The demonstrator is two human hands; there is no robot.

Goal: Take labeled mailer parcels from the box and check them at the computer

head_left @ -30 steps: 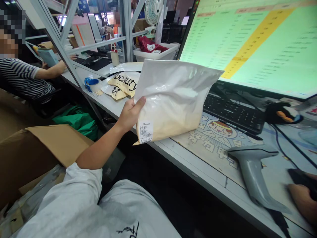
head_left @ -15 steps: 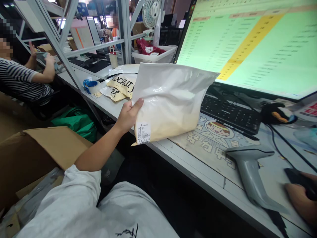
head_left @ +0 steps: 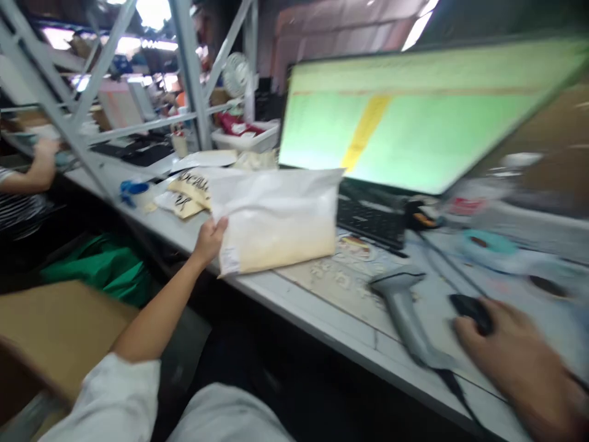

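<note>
My left hand pinches the white plastic pouch by its edge. My right hand holds the black computer mouse, near the grey barcode scanner.

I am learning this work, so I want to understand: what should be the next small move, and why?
Probably a click of the mouse: the right hand holds it, the screen is lit, and the left hand is busy gripping the bag.

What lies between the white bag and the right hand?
The head view shows part of the printed mat and the grey scanner between the white bag and the right hand.
</note>
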